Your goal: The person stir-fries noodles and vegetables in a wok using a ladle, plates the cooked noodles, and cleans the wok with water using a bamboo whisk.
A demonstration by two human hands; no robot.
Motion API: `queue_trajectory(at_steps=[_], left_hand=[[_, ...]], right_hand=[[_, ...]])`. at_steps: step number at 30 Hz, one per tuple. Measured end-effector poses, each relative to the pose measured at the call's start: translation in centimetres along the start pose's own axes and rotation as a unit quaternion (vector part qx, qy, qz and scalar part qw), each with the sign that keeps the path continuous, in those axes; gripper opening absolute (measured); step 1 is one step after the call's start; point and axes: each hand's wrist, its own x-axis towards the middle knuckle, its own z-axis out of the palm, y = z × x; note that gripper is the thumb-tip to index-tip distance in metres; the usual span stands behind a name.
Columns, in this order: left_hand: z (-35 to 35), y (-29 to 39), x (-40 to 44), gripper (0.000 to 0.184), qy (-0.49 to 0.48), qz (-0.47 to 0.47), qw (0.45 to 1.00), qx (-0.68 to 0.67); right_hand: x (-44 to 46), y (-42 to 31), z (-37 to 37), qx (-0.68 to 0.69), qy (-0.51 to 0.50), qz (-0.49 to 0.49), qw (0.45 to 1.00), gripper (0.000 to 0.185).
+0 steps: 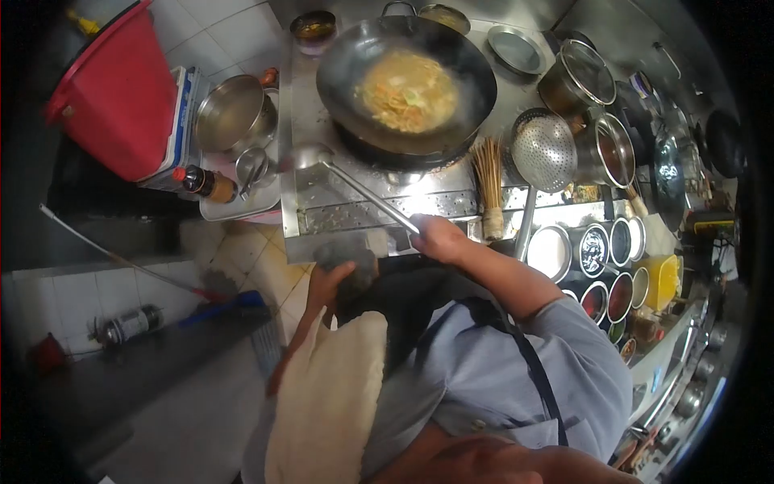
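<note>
My right hand [442,239] is closed round the long handle of a metal ladle [367,194], whose bowl is over the steel stove top, just left of the wok. A large black wok [339,81] sits on the burner, with steaming noodle-like food [407,93] in yellowish liquid inside it. Lower down, my left hand [326,284] grips a dark grey folded cloth [347,264] near the stove's front edge; its fingers are partly hidden. A light cloth [330,395] hangs over my left side.
A bamboo brush [489,181] and a perforated skimmer [544,149] are right of the wok. Pots [576,77] and several seasoning containers [551,252] stand farther right. On the left are a steel pot [234,117], a sauce bottle [210,185] and a red bin [113,97].
</note>
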Motion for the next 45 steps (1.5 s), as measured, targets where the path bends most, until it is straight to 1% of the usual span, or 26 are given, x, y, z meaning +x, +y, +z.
queue_trajectory(at_steps=[1,2,3,4,6,7,9,10,12,16,19,21,22,24,28,29,30,31,35,36,37,38,40,41,44,45], left_hand=[[0.6,0.8,0.5,0.035,-0.004,-0.003,1.000,-0.002],[1.4,1.8,1.2,0.035,-0.009,-0.059,0.998,-0.001],[2.2,2.4,2.0,0.034,-0.013,-0.115,0.993,0.000],[3.3,2.7,3.0,0.034,-0.017,-0.120,0.993,-0.002],[6.1,3.2,5.5,0.027,-0.049,-0.175,0.965,-0.191],[7.4,3.3,7.2,0.027,-0.056,-0.172,0.965,-0.191],[9.7,2.1,11.0,0.020,-0.065,-0.183,0.936,-0.293],[10.8,1.4,13.2,0.026,-0.086,-0.171,0.927,-0.324],[13.9,2.9,14.9,0.030,-0.062,-0.174,0.910,-0.371],[17.9,7.2,13.8,0.033,-0.124,-0.117,0.885,-0.434],[17.9,3.5,17.3,0.037,-0.102,-0.105,0.918,-0.368],[17.6,-0.4,21.3,0.032,-0.009,-0.152,0.936,-0.318],[17.7,-1.2,21.6,0.032,-0.004,-0.151,0.936,-0.318],[17.8,-2.9,21.8,0.022,0.013,-0.035,0.988,-0.153],[18.1,0.1,16.3,0.019,0.044,-0.087,0.976,-0.196],[18.1,0.5,15.0,0.017,0.024,-0.068,0.976,-0.203],[18.1,1.0,13.8,0.022,0.007,-0.051,0.976,-0.211],[19.5,2.4,13.1,0.016,0.066,-0.101,0.942,-0.315],[17.8,-1.3,14.4,0.015,0.054,-0.093,0.949,-0.296],[17.5,-1.5,13.1,0.015,0.054,-0.095,0.949,-0.296],[17.2,-1.6,10.8,0.018,0.065,-0.099,0.962,-0.247],[16.5,-1.9,8.4,0.020,0.076,-0.104,0.972,-0.195],[14.7,-2.6,7.6,0.024,0.046,0.014,0.999,0.014],[14.4,-2.1,6.8,0.023,0.029,-0.034,0.999,0.004],[14.7,-0.8,7.5,0.023,-0.024,0.050,0.991,0.123],[15.0,-1.0,9.1,0.023,-0.009,0.015,0.999,0.034]], right_hand=[[-2.1,-1.7,-2.2,0.057,0.015,0.001,0.998,0.034],[-3.4,-2.7,-4.0,0.056,0.015,0.007,0.998,0.034],[-4.7,-3.4,-5.3,0.098,0.047,0.040,0.993,0.035],[-5.9,-3.7,-6.3,0.140,0.080,0.073,0.984,0.037],[-8.0,-3.0,-8.4,0.247,0.149,0.098,0.952,0.045],[-8.9,-2.6,-9.8,0.231,0.160,0.100,0.954,0.048],[-10.4,-0.9,-12.0,0.170,0.175,0.116,0.963,0.055],[-11.3,-1.0,-13.3,0.131,0.173,0.108,0.970,0.055],[-12.0,-0.2,-14.5,0.032,0.096,0.202,0.974,0.064],[-12.5,-1.3,-17.2,-0.018,-0.001,0.244,0.970,0.071],[-12.3,0.9,-17.6,-0.063,-0.036,0.208,0.975,0.074],[-11.4,2.9,-17.4,-0.074,-0.014,0.167,0.983,0.075],[-11.1,3.2,-17.8,-0.073,-0.018,0.163,0.984,0.075],[-11.3,3.1,-18.8,-0.094,-0.024,0.103,0.990,0.077],[-12.2,-2.6,-23.1,-0.092,-0.116,0.167,0.975,0.076],[-12.2,-2.2,-22.7,-0.087,-0.119,0.167,0.975,0.076],[-12.1,-1.8,-22.0,-0.079,-0.094,0.143,0.982,0.076],[-11.9,-1.4,-21.3,-0.073,-0.066,0.118,0.988,0.076],[-7.6,1.4,-17.3,-0.068,-0.060,0.166,0.982,0.076],[-6.7,3.1,-15.4,-0.079,0.015,0.131,0.988,0.076],[-6.2,4.1,-14.6,-0.091,0.094,0.094,0.987,0.076],[-6.4,4.3,-14.3,-0.089,0.095,0.097,0.987,0.076],[-7.5,4.6,-13.8,-0.079,0.143,0.084,0.983,0.077],[-8.3,4.6,-14.1,-0.050,0.159,0.086,0.982,0.075],[-10.6,4.2,-15.5,0.019,0.144,0.081,0.986,0.073],[-11.2,2.9,-16.6,0.054,0.103,0.128,0.985,0.072]])
